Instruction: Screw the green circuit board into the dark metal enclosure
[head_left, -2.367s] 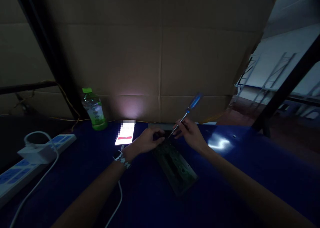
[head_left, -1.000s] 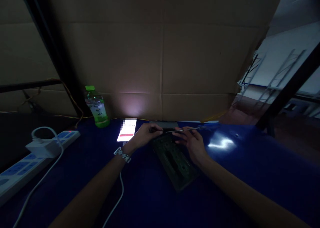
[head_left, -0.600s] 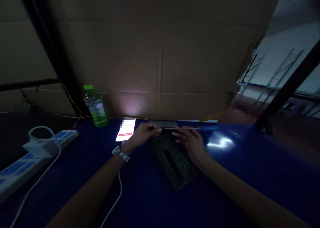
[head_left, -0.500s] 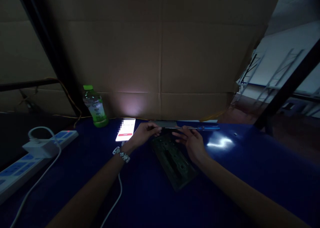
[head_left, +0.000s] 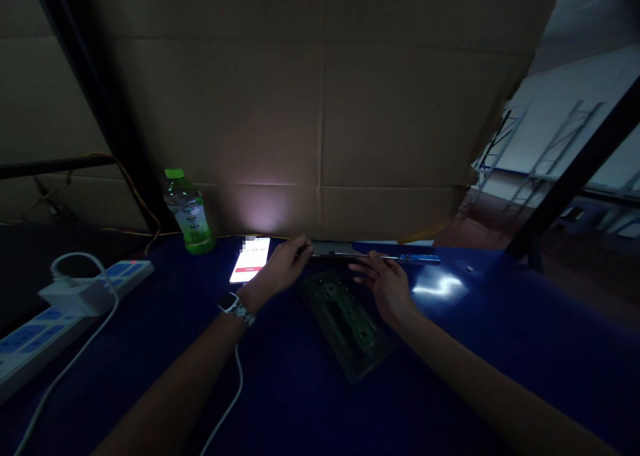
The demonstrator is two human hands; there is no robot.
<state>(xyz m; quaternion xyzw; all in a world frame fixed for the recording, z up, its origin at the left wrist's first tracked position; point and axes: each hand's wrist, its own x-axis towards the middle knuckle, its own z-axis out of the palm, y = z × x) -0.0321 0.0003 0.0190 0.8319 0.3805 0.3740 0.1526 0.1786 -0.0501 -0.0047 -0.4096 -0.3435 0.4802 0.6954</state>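
Pinched in the fingers of my right hand [head_left: 389,284] is a screwdriver [head_left: 420,259] with a clear blue handle. It lies level, its handle pointing right and its thin shaft running left past my fingers. My left hand [head_left: 286,264], with a metal-strapped watch [head_left: 237,307] on the wrist, is closed near the shaft's tip. Whatever its curled fingers hold is too small or hidden to make out. Below and between both hands, a dark rectangular case with a green circuit board [head_left: 350,319] rests on the blue table.
Left of my left hand a lit phone [head_left: 251,259] leans with a white cable attached. A green-capped bottle [head_left: 190,213] stands behind it. At far left lies a power strip [head_left: 30,339] with a plugged-in charger [head_left: 80,295]. Cardboard [head_left: 320,109] walls the back; a flat grey object [head_left: 331,247] lies before it.
My left hand has drawn slightly back to the left from the screwdriver's tip, its fingers curling upward and the wrist turning. My right hand keeps the screwdriver nearly in place.
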